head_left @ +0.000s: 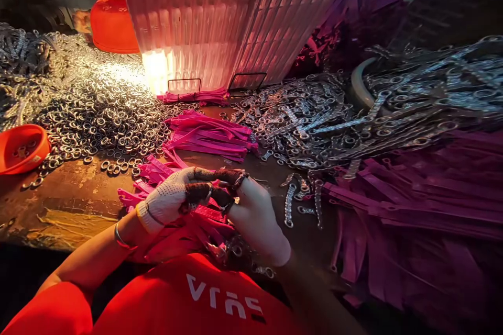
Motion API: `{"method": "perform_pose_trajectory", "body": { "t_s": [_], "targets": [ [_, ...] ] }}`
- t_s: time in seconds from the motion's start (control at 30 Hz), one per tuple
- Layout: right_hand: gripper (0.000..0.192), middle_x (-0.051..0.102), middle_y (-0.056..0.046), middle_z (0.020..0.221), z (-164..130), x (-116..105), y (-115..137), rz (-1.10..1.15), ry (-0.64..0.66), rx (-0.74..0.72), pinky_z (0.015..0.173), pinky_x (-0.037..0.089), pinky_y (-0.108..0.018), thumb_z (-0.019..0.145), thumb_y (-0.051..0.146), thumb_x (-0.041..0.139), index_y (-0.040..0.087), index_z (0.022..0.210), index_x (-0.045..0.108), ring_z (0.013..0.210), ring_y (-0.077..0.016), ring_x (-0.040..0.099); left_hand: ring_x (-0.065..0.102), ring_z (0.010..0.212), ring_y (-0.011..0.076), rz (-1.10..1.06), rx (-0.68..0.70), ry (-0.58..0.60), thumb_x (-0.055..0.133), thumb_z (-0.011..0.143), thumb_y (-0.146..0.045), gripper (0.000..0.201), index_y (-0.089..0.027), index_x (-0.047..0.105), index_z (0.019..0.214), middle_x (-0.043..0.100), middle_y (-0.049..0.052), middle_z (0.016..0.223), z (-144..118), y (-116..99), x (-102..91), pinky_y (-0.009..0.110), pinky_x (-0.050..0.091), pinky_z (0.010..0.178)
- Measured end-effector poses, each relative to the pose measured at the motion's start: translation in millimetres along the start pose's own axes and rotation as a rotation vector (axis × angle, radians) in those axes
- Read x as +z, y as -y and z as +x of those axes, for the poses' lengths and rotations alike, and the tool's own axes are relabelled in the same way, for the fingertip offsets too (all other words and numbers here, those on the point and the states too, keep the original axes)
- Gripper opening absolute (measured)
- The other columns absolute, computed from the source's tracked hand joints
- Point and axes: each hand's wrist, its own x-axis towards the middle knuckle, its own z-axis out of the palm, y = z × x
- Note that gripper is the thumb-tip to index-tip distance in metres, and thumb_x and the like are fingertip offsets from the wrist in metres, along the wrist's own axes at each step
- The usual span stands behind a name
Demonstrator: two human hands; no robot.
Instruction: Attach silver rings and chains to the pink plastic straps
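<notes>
A smooth orange-red bowl [8, 149] and shiny heaped metal rings [113, 120] sit on the worktop [84, 183], then the dotted-knit-gloved left hand [170, 196] and the right hand [259, 214], their grips curled close above flat magenta strips [178, 238], pinching what I cannot tell, then ribbed metal links [290, 204] and long magenta straps [396, 204].

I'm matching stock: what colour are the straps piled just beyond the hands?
The straps look magenta-pink under the lamplight, shown best in the head view.
</notes>
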Motion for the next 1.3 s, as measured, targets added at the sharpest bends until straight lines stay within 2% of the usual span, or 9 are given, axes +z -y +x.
{"method": "perform_pose_trajectory", "body": {
  "t_s": [0.17, 0.3, 0.4, 0.53, 0.7, 0.87, 0.97, 1.1, 1.3],
  "targets": [
    [0.024, 0.073, -0.006, 0.106, -10.7, -5.9, -1.4, 0.009, 0.063, 0.113, 0.084, 0.050, -0.034, 0.097, 0.021, 0.048, 0.024, 0.115, 0.065, 0.098, -0.0213, 0.067, 0.042, 0.046, 0.0033, -0.085, 0.207, -0.133, 0.077, 0.081, -0.031, 0.042, -0.016, 0.058, 0.116, 0.058, -0.004, 0.072, -2.3, 3.2, 4.7, 0.016, 0.029, 0.039],
    [0.035, 0.070, -0.007, 0.114, -14.3, -3.5, -1.0, 0.021, 0.129, 0.081, 0.090, 0.049, -0.034, 0.093, 0.014, 0.047, 0.023, 0.124, 0.059, 0.107, -0.0214, 0.064, 0.042, 0.046, 0.0032, -0.088, 0.208, -0.149, 0.077, 0.079, -0.027, 0.046, -0.015, 0.056, 0.118, 0.057, -0.005, 0.074, 0.1, 4.3, 10.6, 0.016, 0.027, 0.038],
    [0.035, 0.070, -0.008, 0.098, -11.9, 3.9, -1.2, -0.140, 0.152, 0.070, 0.078, 0.049, -0.033, 0.081, 0.008, 0.045, 0.020, 0.108, 0.062, 0.094, -0.0228, 0.064, 0.045, 0.047, 0.0037, -0.065, 0.188, -0.178, 0.075, 0.079, -0.026, 0.045, -0.015, 0.057, 0.118, 0.055, -0.005, 0.075, 1.9, 6.7, 14.2, 0.017, 0.030, 0.040],
    [0.012, 0.063, -0.007, 0.073, -9.1, 15.0, 2.8, -0.428, 0.118, -0.003, 0.059, 0.036, -0.031, 0.069, 0.013, 0.050, 0.021, 0.075, 0.057, 0.066, -0.0203, 0.054, 0.043, 0.046, 0.0035, -0.086, 0.161, -0.210, 0.074, 0.079, -0.027, 0.043, -0.017, 0.057, 0.117, 0.052, -0.006, 0.075, 3.9, 13.9, 13.9, 0.017, 0.031, 0.040],
    [0.009, 0.062, -0.006, 0.065, -6.7, 20.8, 3.8, -0.507, 0.172, -0.045, 0.055, 0.031, -0.030, 0.075, 0.016, 0.051, 0.020, 0.076, 0.058, 0.059, -0.0186, 0.052, 0.039, 0.043, 0.0036, -0.143, 0.190, -0.264, 0.072, 0.081, -0.028, 0.037, -0.018, 0.058, 0.114, 0.051, -0.007, 0.067, 8.7, 11.7, 8.1, 0.017, 0.028, 0.038],
    [0.025, 0.072, -0.007, 0.089, 42.3, 9.7, -38.3, -0.406, 0.234, 0.074, 0.068, 0.042, -0.028, 0.096, 0.023, 0.043, 0.019, 0.105, 0.066, 0.077, -0.0189, 0.063, 0.037, 0.039, 0.0029, -0.011, 0.170, -0.240, 0.075, 0.081, -0.034, 0.030, -0.015, 0.065, 0.103, 0.052, -0.007, 0.060, 18.7, -2.8, -13.3, 0.017, 0.026, 0.036],
    [0.025, 0.072, -0.013, 0.104, 81.8, 9.6, -76.3, -0.767, 0.388, 0.130, 0.076, 0.042, -0.031, 0.087, 0.012, 0.050, 0.014, 0.102, 0.069, 0.092, -0.0229, 0.063, 0.036, 0.036, 0.0020, -0.044, 0.084, -0.226, 0.075, 0.081, -0.037, 0.033, -0.015, 0.065, 0.103, 0.058, -0.004, 0.066, 22.3, -3.9, -27.4, 0.017, 0.022, 0.033],
    [0.024, 0.068, -0.022, 0.119, 103.9, 18.1, -110.6, -0.857, 0.506, 0.094, 0.079, 0.040, -0.037, 0.075, 0.006, 0.059, 0.010, 0.095, 0.073, 0.104, -0.0311, 0.059, 0.036, 0.037, 0.0013, -0.076, 0.000, -0.227, 0.073, 0.082, -0.037, 0.033, -0.013, 0.066, 0.105, 0.068, 0.002, 0.078, 21.9, 4.3, -34.8, 0.017, 0.020, 0.033],
    [0.022, 0.071, -0.019, 0.101, 101.0, -3.4, -102.4, -0.789, 0.485, 0.102, 0.080, 0.042, -0.036, 0.086, 0.012, 0.051, 0.009, 0.095, 0.071, 0.093, -0.0270, 0.062, 0.028, 0.034, 0.0020, -0.218, -0.102, -0.203, 0.070, 0.086, -0.038, 0.027, -0.013, 0.066, 0.093, 0.067, 0.002, 0.067, 31.1, 10.4, -32.5, 0.017, 0.013, 0.031]
  ]
}}
